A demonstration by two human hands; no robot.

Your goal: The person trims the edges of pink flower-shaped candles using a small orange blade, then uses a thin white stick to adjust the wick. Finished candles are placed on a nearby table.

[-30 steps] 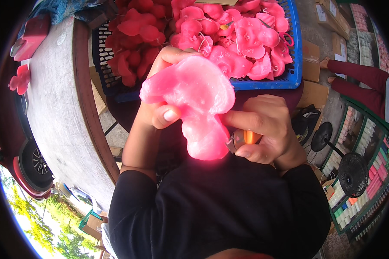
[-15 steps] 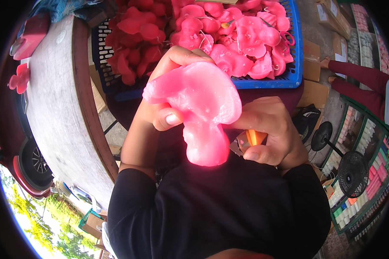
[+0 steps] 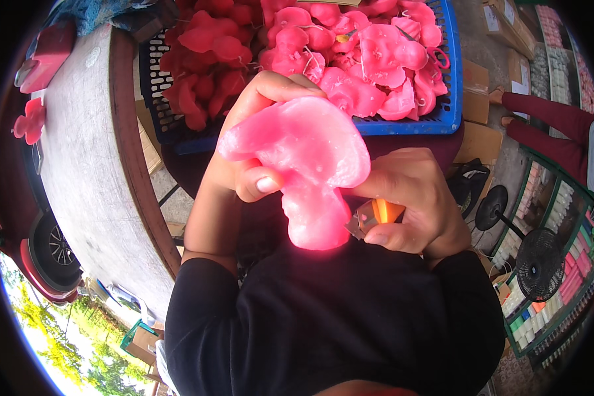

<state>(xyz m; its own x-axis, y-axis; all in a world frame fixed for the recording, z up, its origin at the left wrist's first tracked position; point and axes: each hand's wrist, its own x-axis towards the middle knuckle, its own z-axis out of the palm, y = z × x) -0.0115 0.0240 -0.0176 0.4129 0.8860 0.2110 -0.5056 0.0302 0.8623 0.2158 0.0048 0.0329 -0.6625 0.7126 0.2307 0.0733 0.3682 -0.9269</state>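
My left hand is closed round a pink wax candle, its thumb pressing on the near face. The candle has a broad, wavy, flared top and a narrower rounded lower end. In my right hand is a cutter knife with an orange handle and a short metal blade. The blade's tip is at the right side of the candle's lower end; I cannot tell how deep it touches. My right fingers also reach to the candle's edge under the flare.
Beyond my hands a blue plastic crate is heaped with similar pink wax pieces, some with white wicks. A worn grey table stands left, a small pink wax piece by it. On the right are a black fan, shelves of candles and another person's legs.
The candle's lower end has tilted slightly up and to the right. The knife's blade has shifted a little left, closer against it.
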